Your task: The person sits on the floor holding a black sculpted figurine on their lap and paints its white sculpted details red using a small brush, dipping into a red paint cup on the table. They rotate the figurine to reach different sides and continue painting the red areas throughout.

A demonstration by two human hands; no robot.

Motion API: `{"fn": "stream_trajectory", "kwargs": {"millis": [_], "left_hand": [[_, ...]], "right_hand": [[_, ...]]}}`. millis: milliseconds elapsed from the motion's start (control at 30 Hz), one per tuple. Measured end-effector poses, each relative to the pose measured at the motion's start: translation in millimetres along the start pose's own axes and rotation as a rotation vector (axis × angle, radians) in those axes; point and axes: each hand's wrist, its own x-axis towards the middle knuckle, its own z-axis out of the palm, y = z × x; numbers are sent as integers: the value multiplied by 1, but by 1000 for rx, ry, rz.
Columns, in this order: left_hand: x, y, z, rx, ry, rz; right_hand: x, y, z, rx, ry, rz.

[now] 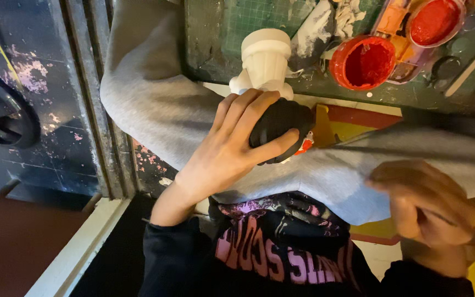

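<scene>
Grey fabric [155, 104], a wide soft sweatshirt-like cloth, spreads across the lap and dominates the view, draped from the table edge down over the knees. Above it runs the dark green, paint-smeared work table [215, 60], carrying a red-filled round paint pot [365, 62] and a second red pot [434, 21] beside it. Down the left side stands a black scuffed metal panel [34, 99] flecked with pink. Now the hands: the left hand [232, 146] wraps its fingers around the black rounded end of a white moulded plastic figure [266, 60], holding it steady over the cloth, just below the table edge. It looks like a painting step, the piece held for work. The right hand [424, 206] is blurred at the lower right; fingers curled, its grip I cannot tell.
</scene>
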Motion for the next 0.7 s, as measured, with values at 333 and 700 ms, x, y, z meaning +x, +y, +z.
{"fn": "stream_trajectory", "kwargs": {"millis": [333,700], "left_hand": [[0,2,0,15,-2,-10],[0,1,-2,23,-18,-4]], "right_hand": [[-9,3,1,16,-5,19],[1,5,-6,31,-73,56]]}}
